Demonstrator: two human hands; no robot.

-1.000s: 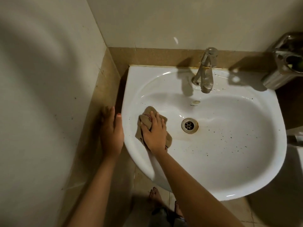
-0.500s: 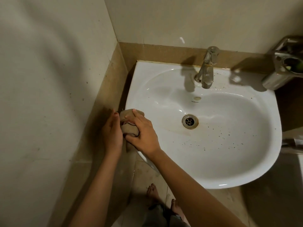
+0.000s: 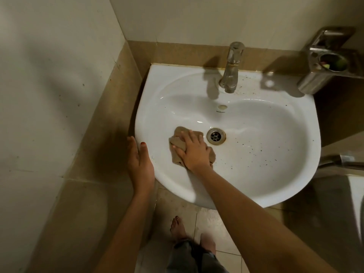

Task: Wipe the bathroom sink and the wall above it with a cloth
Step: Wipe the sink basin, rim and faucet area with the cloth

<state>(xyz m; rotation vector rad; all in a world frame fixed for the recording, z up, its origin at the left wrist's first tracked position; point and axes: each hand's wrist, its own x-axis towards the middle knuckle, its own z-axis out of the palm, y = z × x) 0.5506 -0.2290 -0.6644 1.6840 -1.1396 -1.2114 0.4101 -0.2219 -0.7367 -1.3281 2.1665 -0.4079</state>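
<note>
1. Right hand (image 3: 194,149) presses bunched cloth (image 3: 178,143), fingers spread flat, in sink (image 3: 256,195) just left of drain (image 3: 216,136); no real grip, cloth may slide out
2. Left hand (image 3: 139,160) open, straight fingers against left rim (image 3: 137,123); if wet, may slip
3. Specks (image 3: 254,152) right of drain easy to miss

The right hand (image 3: 194,152) covers much of the cloth (image 3: 178,143), hiding the folds beneath it. The metal holder (image 3: 323,69) runs off the right edge, with something greenish inside, perhaps soap. The lettering (image 3: 220,111) on the sink (image 3: 256,186) is too small to read.
</note>
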